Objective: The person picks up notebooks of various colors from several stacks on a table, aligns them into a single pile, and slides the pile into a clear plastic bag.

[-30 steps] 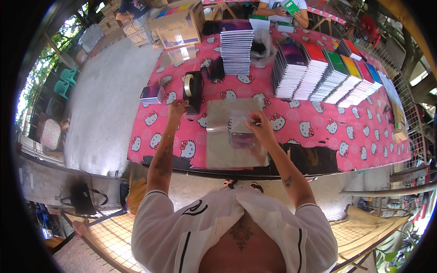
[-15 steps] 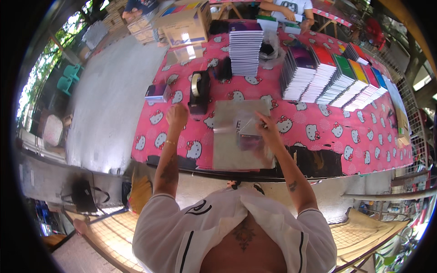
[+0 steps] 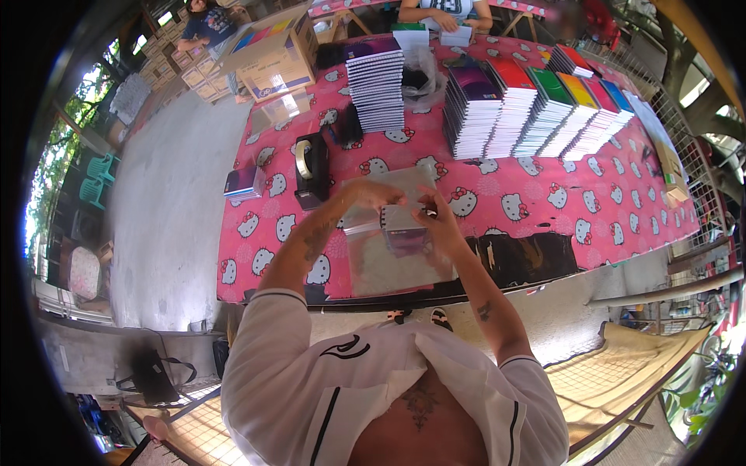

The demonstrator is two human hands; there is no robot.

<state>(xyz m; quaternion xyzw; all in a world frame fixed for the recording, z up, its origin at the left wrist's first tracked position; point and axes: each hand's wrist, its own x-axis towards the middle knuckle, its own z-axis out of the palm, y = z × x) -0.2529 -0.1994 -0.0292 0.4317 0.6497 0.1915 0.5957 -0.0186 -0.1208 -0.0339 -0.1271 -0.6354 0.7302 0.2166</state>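
A small spiral notebook (image 3: pixel 406 239) with a purple cover lies in clear plastic on a grey board (image 3: pixel 377 272) in front of me. My left hand (image 3: pixel 379 193) is at the notebook's top edge, its fingers drawn together and slightly blurred; whatever they hold is too small to make out. On the right side of the packet my right hand (image 3: pixel 439 224) pinches the clear plastic, thumb and fingers bent. A black tape dispenser (image 3: pixel 312 182) with a pale roll stands left of the board. Further left sits a little stack of wrapped notebooks (image 3: pixel 244 183).
A tall notebook stack (image 3: pixel 375 89) stands beyond the board. Rows of notebooks (image 3: pixel 474 113) in several colours fill the back right. A cardboard box (image 3: pixel 272 58) is at the far left corner of the pink tablecloth (image 3: pixel 536 210). Two other people are across the table.
My left hand has moved right, from beside the tape dispenser to the top of the packet. My right hand stays at the packet's right side. The whole view has shifted slightly.
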